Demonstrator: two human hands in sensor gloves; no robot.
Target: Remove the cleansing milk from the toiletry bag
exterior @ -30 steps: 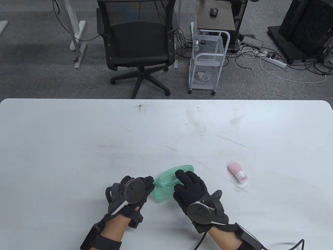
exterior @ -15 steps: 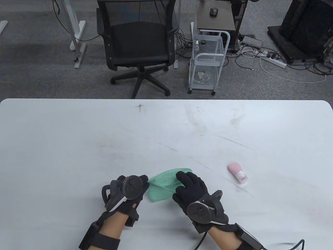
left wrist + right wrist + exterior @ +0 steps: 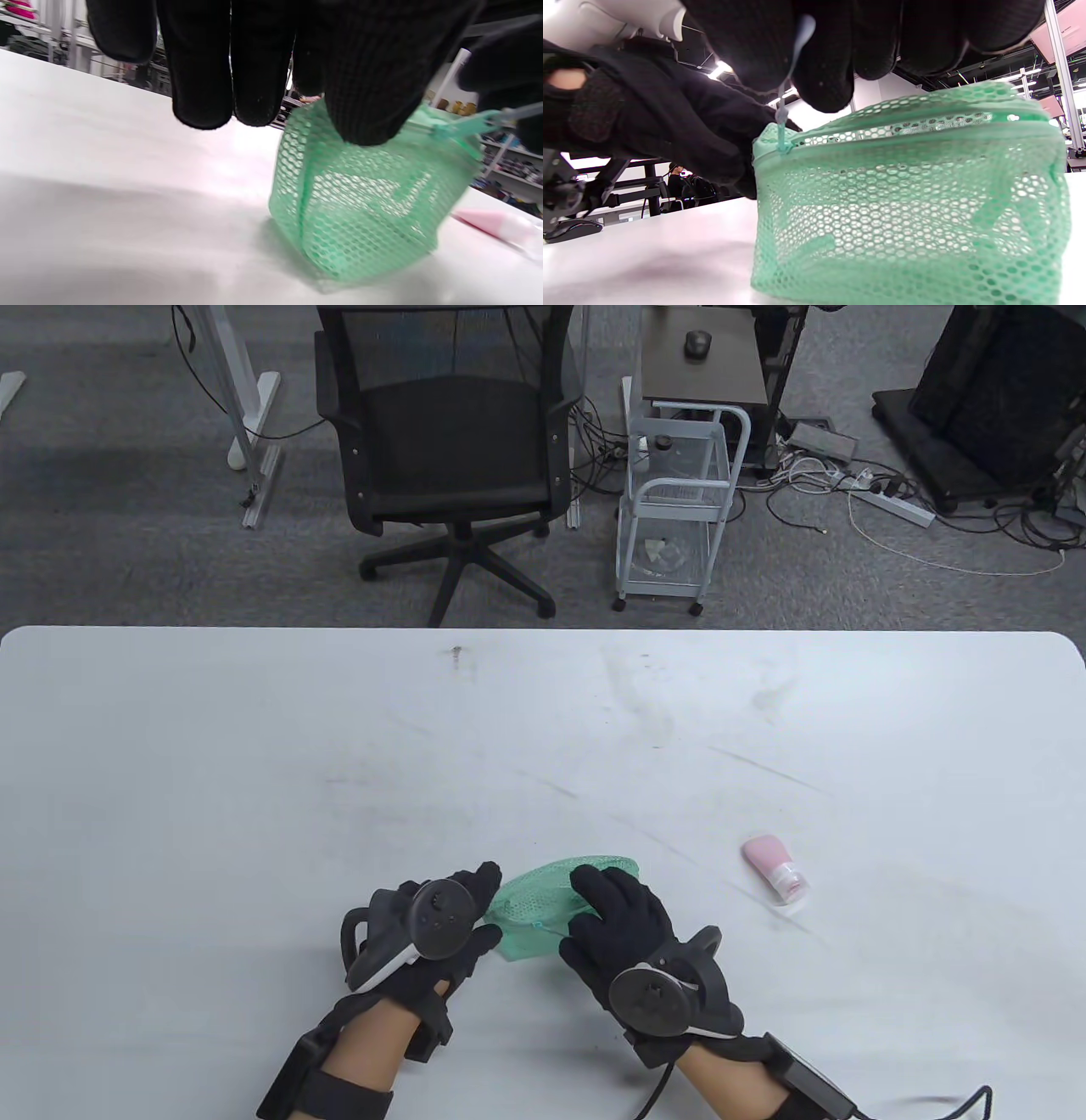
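A green mesh toiletry bag (image 3: 543,899) sits on the white table (image 3: 254,780) between my hands. My left hand (image 3: 491,903) is at the bag's left end with the fingers spread; its thumb touches the bag's top in the left wrist view (image 3: 373,212), while the other fingers hang beside it. My right hand (image 3: 577,912) rests over the bag and pinches the zipper pull (image 3: 782,114), whose slider is at the bag's left end (image 3: 903,203). The pink cleansing milk tube (image 3: 774,869) lies on the table to the right of the bag, apart from both hands; it also shows in the left wrist view (image 3: 492,222).
The table's far edge runs across the middle of the table view. Beyond it stand a black office chair (image 3: 450,449) and a white wire trolley (image 3: 674,509) on the carpet.
My left hand has loosened its grip on the bag's left end and spread its fingers. The bag shifted slightly left and back. My right hand kept hold of the zipper pull.
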